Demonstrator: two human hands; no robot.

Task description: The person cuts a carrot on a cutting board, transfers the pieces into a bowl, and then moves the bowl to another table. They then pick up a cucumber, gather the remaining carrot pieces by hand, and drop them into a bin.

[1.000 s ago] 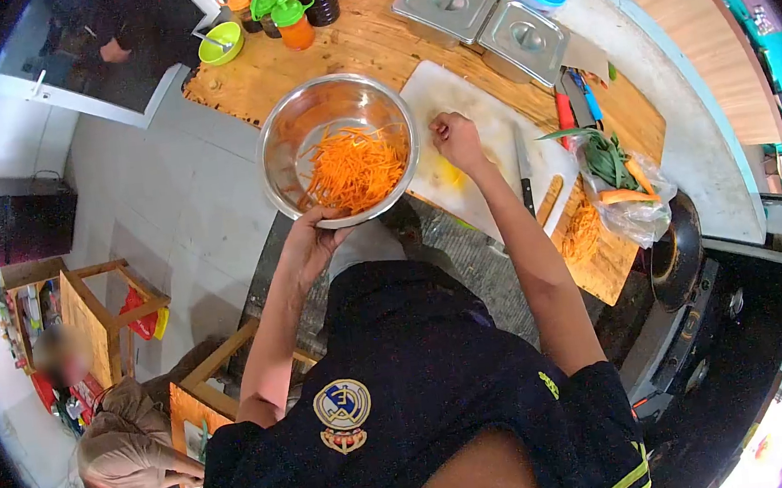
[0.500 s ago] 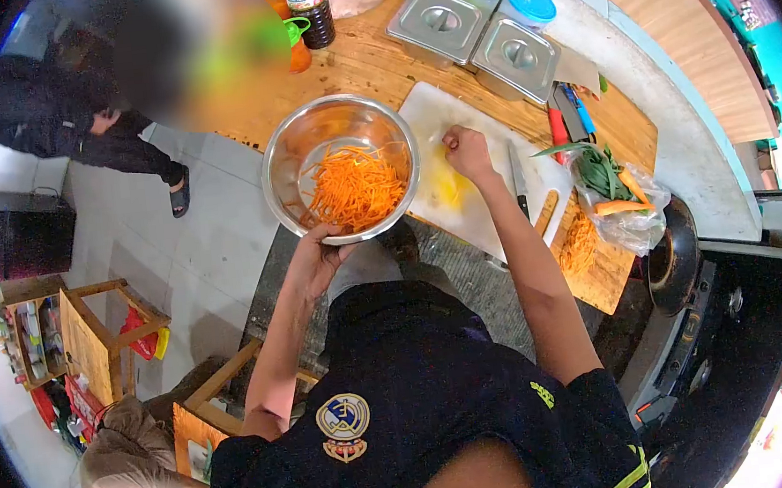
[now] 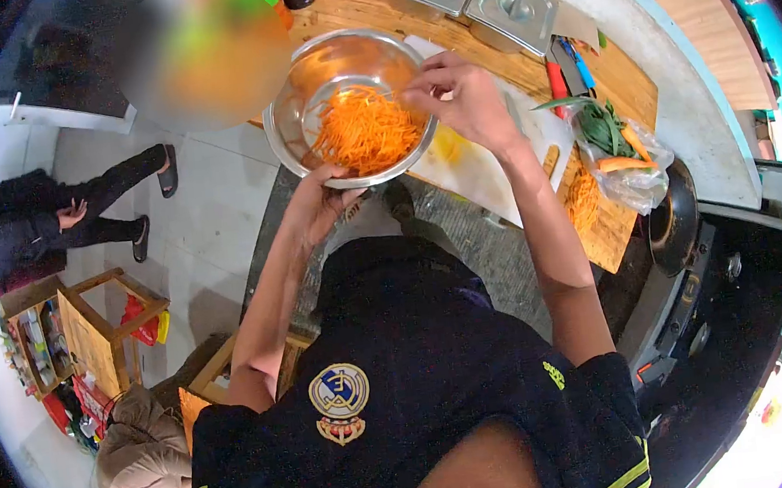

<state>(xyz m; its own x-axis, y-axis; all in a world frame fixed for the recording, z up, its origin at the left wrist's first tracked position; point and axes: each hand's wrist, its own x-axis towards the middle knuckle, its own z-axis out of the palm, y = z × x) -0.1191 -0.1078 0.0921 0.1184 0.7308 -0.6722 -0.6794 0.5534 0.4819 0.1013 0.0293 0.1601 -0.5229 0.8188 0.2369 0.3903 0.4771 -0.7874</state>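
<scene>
My left hand (image 3: 319, 202) grips the near rim of a steel mixing bowl (image 3: 284, 141), thumb over the edge and fingers underneath. Shredded carrot (image 3: 366, 133) lies heaped in the bowl, which is tilted slightly. Over the bowl's right rim, my right hand (image 3: 469, 100) has its fingertips drawn together toward the carrot; anything between them is too small to make out. Beneath that hand is a white cutting board (image 3: 488, 173) with a yellow stain, partly hidden by my forearm.
More shredded carrot (image 3: 583, 202) lies at the table's right end, beside a plastic bag (image 3: 644, 184) with carrots and greens. Lidded steel containers (image 3: 512, 11) and knives (image 3: 572, 71) stand behind. A black wok (image 3: 674, 226) sits right. One person (image 3: 31, 217) is at left, another (image 3: 142, 447) lower left.
My right hand has risen from the cutting board and moved left to the bowl's rim. The bowl stays in my left hand. A person at left has moved; the view has shifted.
</scene>
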